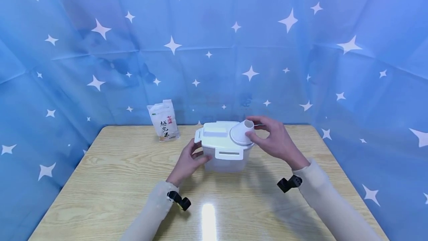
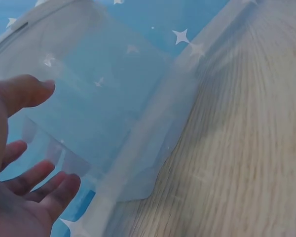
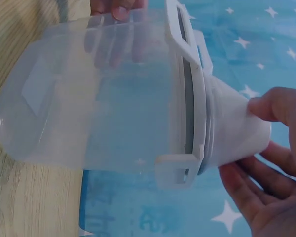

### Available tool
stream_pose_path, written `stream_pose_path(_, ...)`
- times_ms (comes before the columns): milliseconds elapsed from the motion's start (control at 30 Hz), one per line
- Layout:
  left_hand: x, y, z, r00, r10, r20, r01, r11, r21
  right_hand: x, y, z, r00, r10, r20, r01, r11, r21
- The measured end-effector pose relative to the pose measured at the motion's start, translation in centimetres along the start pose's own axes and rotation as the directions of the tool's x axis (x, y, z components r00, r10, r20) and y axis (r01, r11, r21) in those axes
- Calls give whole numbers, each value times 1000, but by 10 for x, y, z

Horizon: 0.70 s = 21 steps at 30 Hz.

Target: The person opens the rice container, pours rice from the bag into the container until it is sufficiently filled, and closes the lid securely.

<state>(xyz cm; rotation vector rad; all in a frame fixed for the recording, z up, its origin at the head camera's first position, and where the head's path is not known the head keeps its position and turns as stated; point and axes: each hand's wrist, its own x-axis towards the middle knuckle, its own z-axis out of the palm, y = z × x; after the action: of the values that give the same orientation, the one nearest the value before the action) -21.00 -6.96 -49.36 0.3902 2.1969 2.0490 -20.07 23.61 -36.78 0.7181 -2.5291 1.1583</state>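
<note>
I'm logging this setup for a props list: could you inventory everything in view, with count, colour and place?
Bag: 1, white with black and red lettering, far side of the table, left of the container
Container: 1, translucent, between the hands
Lid: 1, white, on the container
Latches: at least 2, white, at the lid's edges
Spout: 1, white, on the lid's right end
Table: 1, light wood grain, below the hands
Backdrop: one or more sheets, blue with white stars, behind and beside the table
Wrist cameras: 2, black, one per wrist
Sleeves: 2, off-white, on the forearms
Left hand: 1, bare, holding the container's left end
Right hand: 1, bare, gripping the spout
</note>
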Motion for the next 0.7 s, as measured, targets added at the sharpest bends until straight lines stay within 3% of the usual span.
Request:
stream_pose_path(400,11,-3,-9,1000,-26,-4,26,1000,18,-6,-12,4,997,-67,-41,65,997,-46)
stream_pose_path(700,17,-7,-18,999,-15,39,14,1000,18,-11,-25,12,994,-91,-57,87,994,-64)
